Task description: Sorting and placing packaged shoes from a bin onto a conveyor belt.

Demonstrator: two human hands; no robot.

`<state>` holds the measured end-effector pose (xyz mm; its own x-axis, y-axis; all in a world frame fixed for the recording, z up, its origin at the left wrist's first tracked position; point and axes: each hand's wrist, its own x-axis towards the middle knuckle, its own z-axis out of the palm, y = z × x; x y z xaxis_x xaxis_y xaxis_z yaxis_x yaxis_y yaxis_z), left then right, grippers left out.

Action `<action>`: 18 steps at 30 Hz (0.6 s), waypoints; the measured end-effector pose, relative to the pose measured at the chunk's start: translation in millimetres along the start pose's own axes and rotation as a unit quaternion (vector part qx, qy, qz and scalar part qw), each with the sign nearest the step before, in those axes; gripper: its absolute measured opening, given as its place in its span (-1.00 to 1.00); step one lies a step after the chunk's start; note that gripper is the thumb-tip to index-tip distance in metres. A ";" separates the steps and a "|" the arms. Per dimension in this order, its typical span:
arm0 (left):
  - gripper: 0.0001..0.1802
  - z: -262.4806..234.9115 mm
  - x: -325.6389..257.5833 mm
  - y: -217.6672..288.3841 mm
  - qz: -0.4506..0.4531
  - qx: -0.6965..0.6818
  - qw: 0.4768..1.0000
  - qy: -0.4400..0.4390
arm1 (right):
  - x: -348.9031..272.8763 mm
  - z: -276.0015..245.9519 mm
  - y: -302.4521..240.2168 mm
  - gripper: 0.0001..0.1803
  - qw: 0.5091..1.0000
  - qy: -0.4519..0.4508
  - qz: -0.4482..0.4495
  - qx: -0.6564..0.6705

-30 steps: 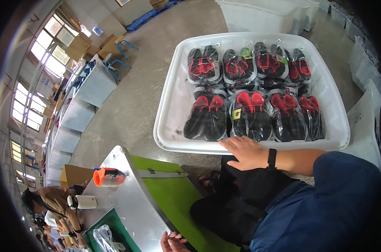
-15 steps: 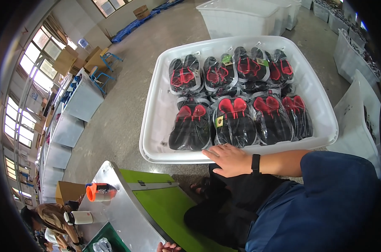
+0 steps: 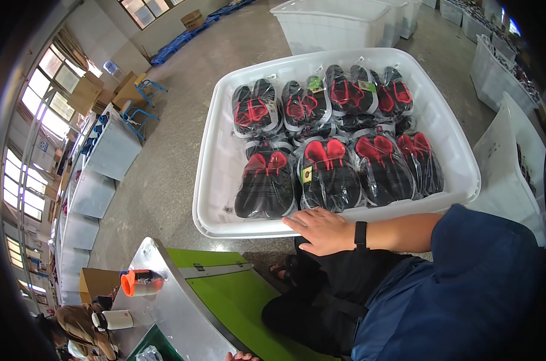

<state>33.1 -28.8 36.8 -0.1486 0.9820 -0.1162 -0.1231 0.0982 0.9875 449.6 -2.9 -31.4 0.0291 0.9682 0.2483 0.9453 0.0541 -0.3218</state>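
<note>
Right, big white rectangular plastic tub (image 3: 225, 180) sits on the concrete floor, packed with glossy bagged black-and-red shoes (image 3: 330, 174). Right hand (image 3: 321, 231) lies flat, fingers spread, on its smooth near rim. Left hand (image 3: 241, 357) barely shows at the green table edge; grip unclear.

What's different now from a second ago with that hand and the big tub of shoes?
Little has changed. The right hand rests flat on the near rim of the white tub, as before, fingers spread and gripping nothing. The view has swung, so the tub sits lower and more to the right in the picture. The bagged black-and-red shoes lie in the same rows. The left hand stays at the green table's edge.
</note>
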 end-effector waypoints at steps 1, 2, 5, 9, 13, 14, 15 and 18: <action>-0.66 -0.6 0.1 -0.7 0.000 -0.002 1.000 0.001 | 0.6 1.3 -0.3 -0.17 1.000 0.002 -0.002 -0.004; -0.66 -0.7 -0.1 -1.0 -0.001 -0.002 1.000 0.003 | 1.6 2.0 -0.8 -0.17 1.000 0.001 -0.003 -0.003; -0.65 4.1 -2.6 5.1 0.003 -0.009 1.000 0.002 | 1.7 -1.7 -0.4 -0.17 1.000 -0.011 0.005 -0.004; -0.65 6.2 -2.5 8.1 0.000 0.001 1.000 0.005 | 2.3 -1.4 -1.8 -0.17 1.000 -0.005 0.004 -0.009; -0.67 1.9 -0.7 3.1 -0.002 0.002 1.000 0.005 | 1.8 -2.7 -1.3 -0.17 1.000 -0.008 0.006 -0.002; -0.67 1.6 -1.2 2.5 0.004 -0.003 1.000 0.001 | 1.8 -2.7 -1.8 -0.17 1.000 -0.008 0.004 0.000; -0.67 0.8 -1.8 2.4 0.005 -0.003 1.000 0.003 | 1.4 -2.6 -2.1 -0.17 1.000 -0.008 0.004 0.000; -0.67 -1.0 -1.8 1.0 0.005 0.006 1.000 0.007 | 0.8 -2.8 -2.2 -0.16 1.000 -0.011 0.003 0.001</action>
<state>32.2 -30.6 37.9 -0.1627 0.9808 -0.1076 -0.1093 0.0905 0.9899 448.4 -3.0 -27.9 0.0287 0.9735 0.2268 0.9445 0.0479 -0.3250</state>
